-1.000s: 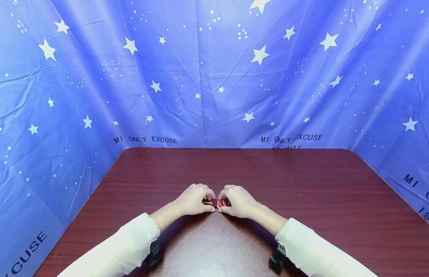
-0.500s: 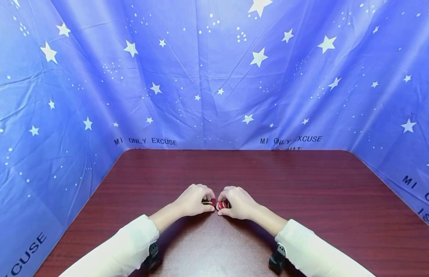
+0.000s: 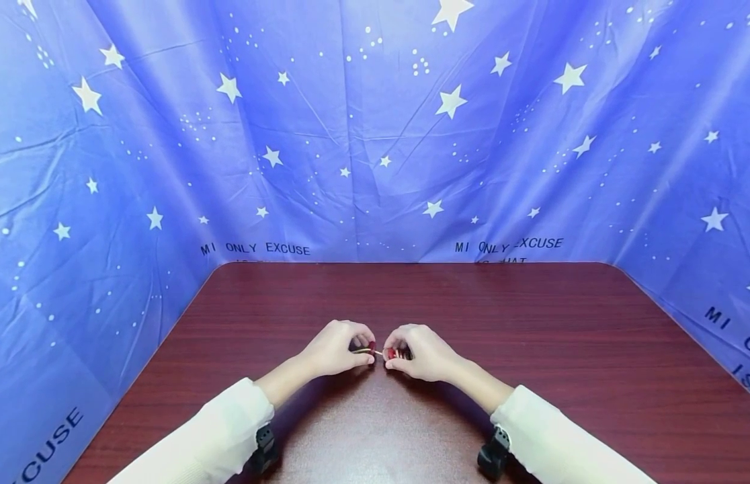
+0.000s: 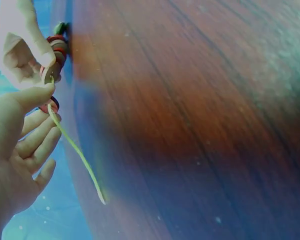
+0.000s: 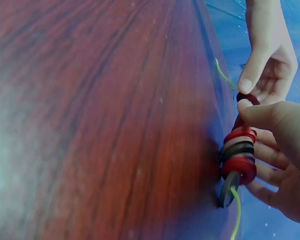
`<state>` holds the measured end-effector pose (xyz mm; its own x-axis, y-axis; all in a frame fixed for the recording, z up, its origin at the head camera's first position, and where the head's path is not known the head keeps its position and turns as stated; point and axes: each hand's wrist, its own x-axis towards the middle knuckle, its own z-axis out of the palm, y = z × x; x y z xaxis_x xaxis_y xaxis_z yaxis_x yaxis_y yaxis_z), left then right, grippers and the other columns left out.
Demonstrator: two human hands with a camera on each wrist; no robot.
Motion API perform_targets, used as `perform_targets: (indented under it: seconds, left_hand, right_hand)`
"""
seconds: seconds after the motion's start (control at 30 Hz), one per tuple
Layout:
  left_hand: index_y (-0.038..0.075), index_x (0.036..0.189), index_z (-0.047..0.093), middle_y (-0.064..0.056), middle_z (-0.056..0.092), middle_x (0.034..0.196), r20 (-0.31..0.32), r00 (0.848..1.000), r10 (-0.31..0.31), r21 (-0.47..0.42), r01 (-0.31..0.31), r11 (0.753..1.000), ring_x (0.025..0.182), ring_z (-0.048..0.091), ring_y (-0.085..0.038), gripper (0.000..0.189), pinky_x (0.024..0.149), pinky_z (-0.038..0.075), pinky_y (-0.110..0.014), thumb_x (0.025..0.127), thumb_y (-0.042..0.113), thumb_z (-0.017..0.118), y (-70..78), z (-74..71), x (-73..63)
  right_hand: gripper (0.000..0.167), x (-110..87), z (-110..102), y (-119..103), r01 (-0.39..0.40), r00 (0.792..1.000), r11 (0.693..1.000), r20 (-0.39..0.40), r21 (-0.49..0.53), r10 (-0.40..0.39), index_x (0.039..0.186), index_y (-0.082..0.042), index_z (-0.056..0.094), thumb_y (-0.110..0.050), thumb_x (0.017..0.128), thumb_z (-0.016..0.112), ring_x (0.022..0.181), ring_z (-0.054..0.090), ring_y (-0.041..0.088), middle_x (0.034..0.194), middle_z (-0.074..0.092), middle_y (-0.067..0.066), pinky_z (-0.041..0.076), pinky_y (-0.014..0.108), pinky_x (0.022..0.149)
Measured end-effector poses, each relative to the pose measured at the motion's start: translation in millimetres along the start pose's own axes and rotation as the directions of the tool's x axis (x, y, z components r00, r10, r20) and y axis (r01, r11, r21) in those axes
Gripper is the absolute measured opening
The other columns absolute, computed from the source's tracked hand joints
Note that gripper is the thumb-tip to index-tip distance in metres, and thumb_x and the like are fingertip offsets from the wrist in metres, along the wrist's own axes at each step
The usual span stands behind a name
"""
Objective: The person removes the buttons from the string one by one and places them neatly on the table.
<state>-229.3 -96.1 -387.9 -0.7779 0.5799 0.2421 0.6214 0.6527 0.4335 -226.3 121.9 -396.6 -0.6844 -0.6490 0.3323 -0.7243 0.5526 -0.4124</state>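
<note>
Near the table's middle, both hands work on a yellow-green string [image 4: 80, 152] threaded with flat, round, button-like discs. My left hand [image 3: 335, 349] pinches a single dark red disc [image 4: 52, 104] between thumb and fingers, and the string's loose tail hangs out past it. Opposite, my right hand [image 3: 425, 353] holds a row of red, black and pale discs [image 5: 239, 150], its thumb and forefinger at the end facing the left hand. A short piece of string spans the gap between the hands. At the row's other end, more string [image 5: 236, 215] comes out of a dark disc.
Dark red-brown wooden table [image 3: 375, 296] under both hands. A blue curtain [image 3: 375, 134] with white stars surrounds its back and sides. Black wrist cameras [image 3: 265, 444] are strapped near both white sleeves [image 3: 212, 430].
The hands have drawn slightly apart, the right one moving a little rightward. String now shows between the left hand's disc and the row, where they were close together before.
</note>
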Motion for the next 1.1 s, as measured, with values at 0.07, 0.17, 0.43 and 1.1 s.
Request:
perform_targets:
  seconds: [0.07, 0.17, 0.43, 1.1]
  left_hand:
    - [0.010, 0.095, 0.069, 0.001, 0.072, 0.082, -0.007, 1.000, -0.019, -0.045, 0.019, 0.999, 0.080, 0.068, -0.013, 0.022, 0.075, 0.051, -0.025, 0.077, 0.020, 0.078, 0.6, -2.2, -0.5]
    - [0.010, 0.096, 0.069, -0.001, 0.073, 0.084, -0.015, 0.999, -0.036, -0.090, 0.034, 0.995, 0.082, 0.068, -0.014, 0.023, 0.078, 0.052, -0.028, 0.078, 0.020, 0.078, 0.9, -4.4, -1.3]
    - [0.009, 0.097, 0.069, -0.002, 0.073, 0.085, -0.034, 0.999, -0.020, -0.121, 0.016, 0.993, 0.081, 0.067, -0.013, 0.023, 0.077, 0.050, -0.024, 0.078, 0.019, 0.078, 1.3, -6.8, -1.6]
    - [0.007, 0.097, 0.069, -0.005, 0.073, 0.085, -0.069, 0.997, 0.027, -0.124, -0.035, 0.992, 0.081, 0.068, -0.016, 0.025, 0.076, 0.053, -0.031, 0.078, 0.018, 0.079, 2.9, -9.6, -4.4]
  right_hand:
    - [0.012, -1.4, -2.7, 1.8, -0.009, 1.000, 0.997, -0.004, 0.072, 0.009, 0.086, -0.013, 0.067, -0.015, 0.079, 0.077, 0.067, 0.056, 0.000, 0.074, 0.065, -0.006, 0.046, 0.016, 0.062]
    - [0.013, -4.1, -4.9, 4.9, -0.023, 1.000, 0.983, -0.004, 0.185, 0.024, 0.090, -0.011, 0.067, -0.013, 0.080, 0.076, 0.061, 0.060, 0.001, 0.075, 0.067, -0.003, 0.051, 0.018, 0.059]
    - [0.016, -8.8, -6.2, 12.4, -0.085, 0.996, 0.937, 0.005, 0.338, 0.088, 0.095, -0.008, 0.068, -0.013, 0.082, 0.075, 0.066, 0.066, 0.011, 0.078, 0.070, 0.005, 0.055, 0.022, 0.053]
    - [0.017, -10.7, -10.5, 15.0, -0.081, 0.995, 0.952, -0.036, 0.295, 0.096, 0.095, -0.010, 0.070, -0.018, 0.082, 0.075, 0.078, 0.066, 0.007, 0.082, 0.073, 0.001, 0.055, 0.038, 0.078]
